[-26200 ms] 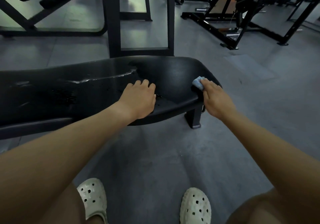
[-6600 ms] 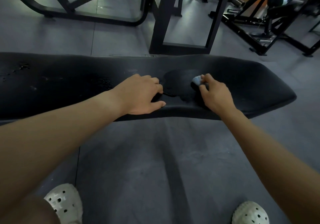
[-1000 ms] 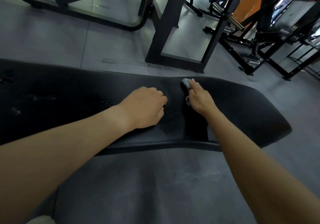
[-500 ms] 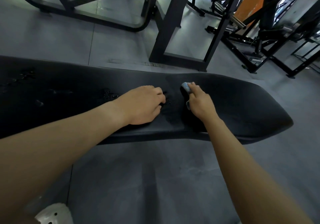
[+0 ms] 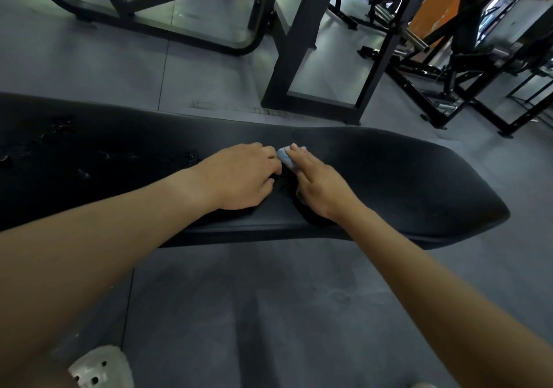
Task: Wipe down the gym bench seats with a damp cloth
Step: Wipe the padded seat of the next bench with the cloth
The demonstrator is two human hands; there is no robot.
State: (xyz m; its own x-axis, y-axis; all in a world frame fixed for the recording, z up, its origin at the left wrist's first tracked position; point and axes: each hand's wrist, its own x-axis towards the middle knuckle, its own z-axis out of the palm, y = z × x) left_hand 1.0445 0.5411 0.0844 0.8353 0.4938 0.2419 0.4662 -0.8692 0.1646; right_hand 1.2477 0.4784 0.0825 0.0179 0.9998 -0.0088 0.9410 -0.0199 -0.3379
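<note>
A long black padded gym bench [image 5: 404,184] runs across the view, with wet droplets on its left part [image 5: 59,127]. My right hand [image 5: 317,184] holds a small light-blue cloth [image 5: 283,156] down against the middle of the pad, its fingers lying over the cloth. Most of the cloth is hidden under those fingers. My left hand [image 5: 239,175] rests on the pad right beside the cloth, its fingers loosely bent and holding nothing. The fingertips of the two hands nearly touch.
Black steel frames of gym machines [image 5: 302,46] stand on the grey floor just behind the bench, with more racks [image 5: 449,67] at the right rear. Grey rubber floor [image 5: 254,312] lies in front of the bench, and my white clog [image 5: 101,368] shows at the bottom left.
My right hand has slid the cloth left across the pad until it sits against my left hand. The left hand stays planted on the bench.
</note>
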